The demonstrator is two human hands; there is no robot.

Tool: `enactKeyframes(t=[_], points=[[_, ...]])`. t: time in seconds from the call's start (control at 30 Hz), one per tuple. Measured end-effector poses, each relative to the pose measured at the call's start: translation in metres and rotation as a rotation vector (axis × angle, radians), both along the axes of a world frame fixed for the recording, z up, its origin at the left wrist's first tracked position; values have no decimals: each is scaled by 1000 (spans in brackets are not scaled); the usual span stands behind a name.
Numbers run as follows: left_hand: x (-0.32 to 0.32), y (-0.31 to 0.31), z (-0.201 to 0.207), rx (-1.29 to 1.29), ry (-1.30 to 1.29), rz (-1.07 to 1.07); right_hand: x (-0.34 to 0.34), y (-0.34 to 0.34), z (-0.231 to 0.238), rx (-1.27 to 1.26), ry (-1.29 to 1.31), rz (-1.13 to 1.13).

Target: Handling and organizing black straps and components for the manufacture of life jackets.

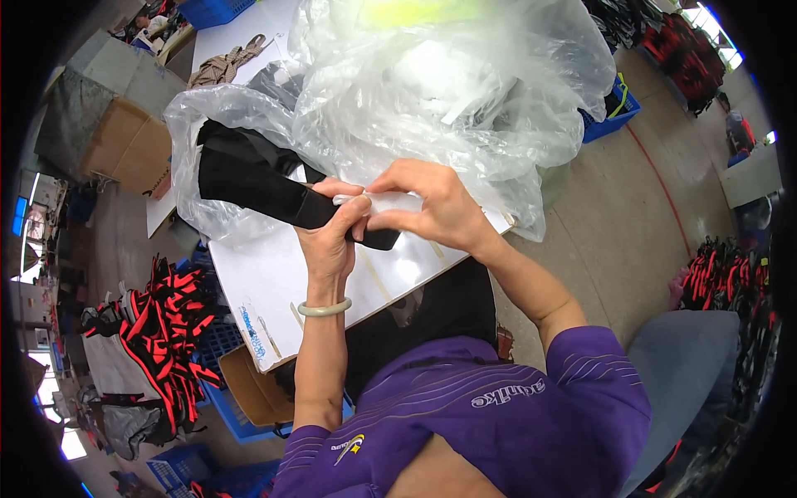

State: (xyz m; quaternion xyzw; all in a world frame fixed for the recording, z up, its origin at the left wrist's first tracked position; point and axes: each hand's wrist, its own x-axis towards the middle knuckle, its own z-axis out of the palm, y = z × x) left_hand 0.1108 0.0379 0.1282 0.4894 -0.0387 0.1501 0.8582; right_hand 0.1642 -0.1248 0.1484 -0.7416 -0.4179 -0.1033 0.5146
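Both hands meet over the near part of the table. A small white strip, perhaps folded cloth or film, runs between them. My left hand is closed, thumb and fingers pinching the strip's left end. The fingers of my right hand are closed around its other end. A long black fabric piece passes behind my left hand, and its dark tip shows below the fingers. Whether the left fingers also grip the black fabric is hidden. Its far end rests in a clear plastic bag.
A big, crumpled clear plastic bag with white contents covers much of the white table. Left stand a cardboard box and a pile of black-and-red pieces. A blue crate sits beyond the table's right side, a grey cushion-like shape nearby.
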Motion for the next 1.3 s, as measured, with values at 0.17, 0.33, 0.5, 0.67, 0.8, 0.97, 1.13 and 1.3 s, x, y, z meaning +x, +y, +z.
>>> enactKeyframes(t=[0.17, 0.33, 0.5, 0.67, 0.8, 0.97, 1.13, 1.3], points=[[-17, -1, 5, -1, 14, 66, -23, 7, 1, 55, 27, -29], [-28, -2, 7, -394, 78, 74, -39, 4, 7, 172, 274, 16], [-26, 28, 6, -881, 190, 23, -51, -11, 10, 12, 437, 203], [-29, 28, -6, -743, 225, 150, -53, 1, 4, -97, 290, 227], [-32, 32, -7, -730, 257, 171, -47, 14, 3, -136, 47, 118], [-37, 34, -12, -722, 242, 220, -47, 29, -3, -119, -114, 99], [-36, 27, -18, -593, 174, 347, -55, 49, -20, -136, -250, 24], [-37, 37, -13, -600, 266, 501, -51, 52, -9, -213, -92, 108]])
